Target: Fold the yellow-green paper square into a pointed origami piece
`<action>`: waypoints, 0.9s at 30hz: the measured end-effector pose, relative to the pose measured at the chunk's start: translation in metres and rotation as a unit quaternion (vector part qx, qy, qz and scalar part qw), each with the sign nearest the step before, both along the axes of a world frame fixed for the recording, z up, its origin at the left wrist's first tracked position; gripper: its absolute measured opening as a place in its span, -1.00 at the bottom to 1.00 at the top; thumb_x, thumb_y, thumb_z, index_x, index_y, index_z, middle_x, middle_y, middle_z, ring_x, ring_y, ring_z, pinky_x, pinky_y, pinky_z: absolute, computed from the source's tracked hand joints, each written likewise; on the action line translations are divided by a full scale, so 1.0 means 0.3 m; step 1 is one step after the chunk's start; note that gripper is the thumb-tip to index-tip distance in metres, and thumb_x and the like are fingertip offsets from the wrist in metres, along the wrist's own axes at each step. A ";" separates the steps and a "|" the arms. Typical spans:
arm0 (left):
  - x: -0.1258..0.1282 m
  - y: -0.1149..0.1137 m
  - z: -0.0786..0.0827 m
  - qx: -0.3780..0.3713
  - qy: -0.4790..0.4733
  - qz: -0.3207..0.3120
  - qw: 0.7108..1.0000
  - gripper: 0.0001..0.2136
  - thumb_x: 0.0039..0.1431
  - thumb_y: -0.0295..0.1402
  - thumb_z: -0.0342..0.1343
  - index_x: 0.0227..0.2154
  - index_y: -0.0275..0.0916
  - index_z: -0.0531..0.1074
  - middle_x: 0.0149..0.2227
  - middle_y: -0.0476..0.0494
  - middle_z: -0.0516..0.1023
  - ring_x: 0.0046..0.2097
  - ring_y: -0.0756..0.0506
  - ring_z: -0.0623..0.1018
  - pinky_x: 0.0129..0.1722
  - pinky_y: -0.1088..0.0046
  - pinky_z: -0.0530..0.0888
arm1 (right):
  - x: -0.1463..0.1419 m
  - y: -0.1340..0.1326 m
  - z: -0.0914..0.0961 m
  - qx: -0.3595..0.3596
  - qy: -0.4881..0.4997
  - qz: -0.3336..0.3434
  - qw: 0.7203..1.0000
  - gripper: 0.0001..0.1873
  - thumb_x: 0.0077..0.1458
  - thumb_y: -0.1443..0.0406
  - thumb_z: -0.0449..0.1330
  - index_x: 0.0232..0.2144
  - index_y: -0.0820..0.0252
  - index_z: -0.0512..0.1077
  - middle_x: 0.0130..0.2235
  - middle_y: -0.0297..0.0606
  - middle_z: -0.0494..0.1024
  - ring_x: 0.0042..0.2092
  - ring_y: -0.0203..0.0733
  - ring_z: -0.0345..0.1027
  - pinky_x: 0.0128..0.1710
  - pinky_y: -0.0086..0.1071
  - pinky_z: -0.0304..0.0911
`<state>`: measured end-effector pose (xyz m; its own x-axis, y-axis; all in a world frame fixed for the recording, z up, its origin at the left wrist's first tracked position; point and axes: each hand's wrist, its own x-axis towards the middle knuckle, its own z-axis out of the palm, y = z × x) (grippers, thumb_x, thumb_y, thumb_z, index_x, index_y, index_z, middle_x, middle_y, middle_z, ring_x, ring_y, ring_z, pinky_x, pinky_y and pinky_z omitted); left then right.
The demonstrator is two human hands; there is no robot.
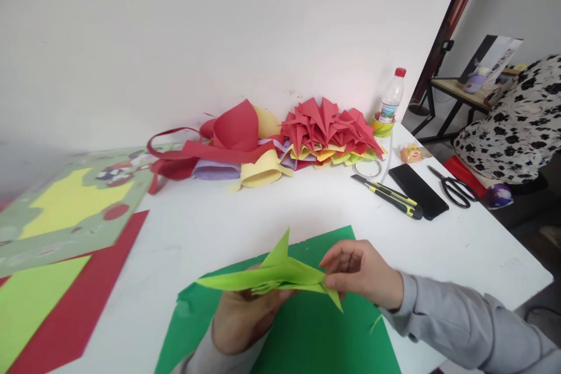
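A lime-green folded paper piece (280, 269) with pointed tips and layered edges is held between my two hands above a green sheet (324, 333). My left hand (245, 315) grips it from below, its fingertips partly hidden behind the paper. With thumb and fingers closed, my right hand (357, 272) pinches the right end, near a tip that points down. A thin lime paper scrap (376, 324) lies on the green sheet below my right wrist.
Along the wall lie red folded paper pieces (324, 125) and curled coloured paper (236, 134). To the right are a bottle (391, 99), utility knife (390, 196), black phone (418, 190) and scissors (456, 187). Red sheets (105, 280) lie left. A person in patterned clothing (517, 123) is at the far right.
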<state>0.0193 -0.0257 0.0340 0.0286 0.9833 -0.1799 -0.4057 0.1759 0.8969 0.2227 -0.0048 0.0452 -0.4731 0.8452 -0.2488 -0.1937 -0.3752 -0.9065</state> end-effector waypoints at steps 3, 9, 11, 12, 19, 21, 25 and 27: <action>-0.026 0.027 -0.004 0.051 0.002 -0.033 0.998 -0.78 -0.30 -0.31 0.51 -0.50 -0.16 0.66 -0.49 -0.14 0.64 -0.46 -0.13 0.60 -0.48 0.43 0.58 | 0.011 0.007 -0.004 -0.001 -0.009 0.019 1.000 -0.48 -0.25 0.01 0.47 -0.38 0.27 0.45 -0.57 -0.42 0.51 -0.62 -0.41 0.32 -0.64 -0.53 0.20; -0.036 0.063 0.003 0.192 0.010 -0.026 0.981 -0.83 -0.25 -0.23 0.50 -0.54 -0.06 0.67 -0.52 -0.18 0.64 -0.43 -0.18 0.63 -0.40 0.33 0.62 | 0.018 0.007 0.010 -0.074 0.002 0.053 0.996 -0.46 -0.20 -0.04 0.42 -0.39 0.26 0.38 -0.60 -0.38 0.52 -0.67 -0.35 0.36 -0.71 -0.54 0.18; -0.034 0.064 0.015 0.234 0.037 -0.036 0.971 -0.82 -0.23 -0.28 0.50 -0.49 -0.11 0.68 -0.49 -0.21 0.64 -0.40 -0.19 0.64 -0.35 0.35 0.62 | 0.016 0.006 0.016 -0.104 0.025 0.043 0.993 -0.43 -0.23 -0.01 0.45 -0.33 0.24 0.36 -0.60 -0.38 0.53 -0.67 -0.33 0.37 -0.71 -0.54 0.19; -0.033 0.063 0.021 0.249 0.050 -0.042 0.966 -0.82 -0.22 -0.30 0.50 -0.47 -0.12 0.68 -0.48 -0.22 0.64 -0.39 -0.19 0.64 -0.33 0.36 0.62 | 0.016 0.005 0.019 -0.119 0.034 0.040 0.992 -0.42 -0.24 0.01 0.46 -0.29 0.24 0.36 -0.60 -0.38 0.54 -0.66 -0.32 0.37 -0.70 -0.54 0.19; -0.042 0.048 0.005 0.266 0.042 -0.032 0.963 -0.84 -0.05 -0.16 0.40 -0.47 -0.12 0.67 -0.46 -0.21 0.64 -0.34 -0.16 0.65 -0.29 0.39 0.62 | 0.022 0.001 0.033 -0.170 0.081 0.067 0.980 -0.34 -0.17 0.09 0.44 -0.07 0.24 0.31 -0.55 -0.37 0.56 -0.61 -0.31 0.41 -0.63 -0.52 0.22; -0.047 0.043 -0.015 0.230 0.021 -0.039 0.972 -0.85 -0.07 -0.18 0.42 -0.47 -0.11 0.67 -0.44 -0.21 0.64 -0.31 -0.18 0.65 -0.27 0.37 0.62 | 0.021 0.001 0.036 -0.166 0.087 0.069 0.980 -0.33 -0.16 0.08 0.43 -0.06 0.23 0.30 -0.54 -0.34 0.57 -0.60 -0.29 0.42 -0.62 -0.51 0.24; -0.042 0.046 -0.029 0.170 -0.003 -0.027 0.985 -0.81 -0.26 -0.20 0.50 -0.55 -0.12 0.65 -0.47 -0.20 0.63 -0.35 -0.20 0.65 -0.31 0.33 0.62 | 0.018 0.006 0.029 -0.131 0.080 0.069 0.986 -0.34 -0.13 0.02 0.41 -0.07 0.22 0.31 -0.50 -0.30 0.57 -0.56 -0.27 0.44 -0.59 -0.49 0.27; -0.029 0.047 -0.018 0.152 -0.001 -0.011 0.988 -0.77 -0.34 -0.18 0.52 -0.59 -0.12 0.64 -0.51 -0.17 0.63 -0.39 -0.20 0.64 -0.38 0.35 0.62 | 0.019 0.005 0.021 -0.082 0.050 0.068 0.993 -0.34 -0.09 -0.03 0.37 -0.05 0.21 0.32 -0.45 -0.29 0.57 -0.52 -0.25 0.45 -0.56 -0.45 0.29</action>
